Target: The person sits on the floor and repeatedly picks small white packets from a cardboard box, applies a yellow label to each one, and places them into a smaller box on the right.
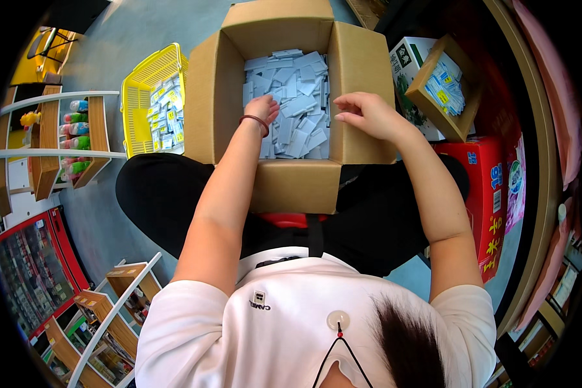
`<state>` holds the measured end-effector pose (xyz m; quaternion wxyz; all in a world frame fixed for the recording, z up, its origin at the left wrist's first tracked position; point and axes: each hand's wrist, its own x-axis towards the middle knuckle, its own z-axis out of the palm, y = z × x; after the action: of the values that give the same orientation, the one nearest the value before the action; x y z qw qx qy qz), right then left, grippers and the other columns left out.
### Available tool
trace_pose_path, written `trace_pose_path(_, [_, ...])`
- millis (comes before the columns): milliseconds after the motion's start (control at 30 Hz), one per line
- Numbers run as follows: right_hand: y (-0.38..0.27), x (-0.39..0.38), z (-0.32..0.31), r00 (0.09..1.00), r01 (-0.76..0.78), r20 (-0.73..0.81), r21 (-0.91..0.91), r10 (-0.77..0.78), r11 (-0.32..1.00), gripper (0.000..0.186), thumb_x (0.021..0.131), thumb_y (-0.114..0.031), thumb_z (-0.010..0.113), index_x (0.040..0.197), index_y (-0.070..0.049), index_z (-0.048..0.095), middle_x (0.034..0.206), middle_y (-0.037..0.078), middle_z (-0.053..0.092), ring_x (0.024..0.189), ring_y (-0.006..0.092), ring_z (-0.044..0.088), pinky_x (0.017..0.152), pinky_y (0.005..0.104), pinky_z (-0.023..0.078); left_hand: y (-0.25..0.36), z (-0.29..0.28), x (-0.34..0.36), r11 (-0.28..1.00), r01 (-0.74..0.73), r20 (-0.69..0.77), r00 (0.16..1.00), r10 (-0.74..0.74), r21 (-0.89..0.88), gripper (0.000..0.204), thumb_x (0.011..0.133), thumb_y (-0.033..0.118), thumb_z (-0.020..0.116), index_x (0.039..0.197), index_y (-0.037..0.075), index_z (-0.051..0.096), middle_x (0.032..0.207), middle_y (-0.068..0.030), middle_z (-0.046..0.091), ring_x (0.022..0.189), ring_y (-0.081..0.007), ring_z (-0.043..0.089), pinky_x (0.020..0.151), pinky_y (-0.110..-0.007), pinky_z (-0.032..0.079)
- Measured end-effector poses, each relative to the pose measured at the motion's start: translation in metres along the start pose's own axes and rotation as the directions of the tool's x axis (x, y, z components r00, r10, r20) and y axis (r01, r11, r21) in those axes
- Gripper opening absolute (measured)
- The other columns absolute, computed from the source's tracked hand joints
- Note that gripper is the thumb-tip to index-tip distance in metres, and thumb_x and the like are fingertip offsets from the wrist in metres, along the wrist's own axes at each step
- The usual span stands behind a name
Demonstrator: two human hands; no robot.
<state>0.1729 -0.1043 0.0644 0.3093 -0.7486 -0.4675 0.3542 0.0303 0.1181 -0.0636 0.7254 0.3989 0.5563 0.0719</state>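
An open cardboard box [362,64] sits in front of me, holding a heap of pale blue-white flat rectangular pieces [297,81]. My left hand [260,111] is over the left part of the heap, fingers curled down toward the pieces; whatever is under its fingertips is too small to make out. My right hand [365,115] hovers at the right flap, fingers loosely bent and apart, holding nothing. To the left, a yellow plastic basket [136,103] holds small white packets with yellow labels [165,113].
At right, a tilted cardboard box [417,94] of similar packets rests by a white carton [407,58], beside a red carton [472,194]. At left are curved shelves [45,155] with small items and a red-framed glass-fronted cabinet [68,252]. My black-trousered legs [161,187] surround the box.
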Motion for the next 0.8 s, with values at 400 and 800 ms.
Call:
trace_pose_path(400, [0.003, 0.002, -0.025, 0.981, 0.064, -0.181, -0.052, -0.072, 0.997, 0.030, 0.079, -0.017, 0.064, 0.103, -0.001, 0.059, 0.094, 0.013, 0.060, 0.080, 0.0240, 0.060, 0.072, 0.0315, 0.049, -0.014, 0.059, 0.088, 0.503, -0.399, 0.197, 0.892, 0.407, 0.767, 0.041, 0.078, 0.021, 0.062, 0.113, 0.001, 0.053, 0.097, -0.0132, 0.062, 0.086, -0.0227, 0.060, 0.078, -0.032, 0.048])
trace_pose_path(800, [0.005, 0.005, -0.029, 0.973, 0.117, -0.193, -0.046, -0.124, 0.992, 0.027, 0.078, -0.018, 0.064, 0.101, -0.005, 0.059, 0.088, 0.010, 0.060, 0.078, 0.0264, 0.059, 0.070, 0.0342, 0.048, 0.002, 0.120, 0.099, 0.560, -0.116, -0.040, 0.965, 0.258, 0.820, 0.059, 0.072, 0.033, 0.069, 0.115, -0.003, 0.050, 0.113, -0.0228, 0.056, 0.104, -0.0341, 0.055, 0.088, -0.039, 0.045])
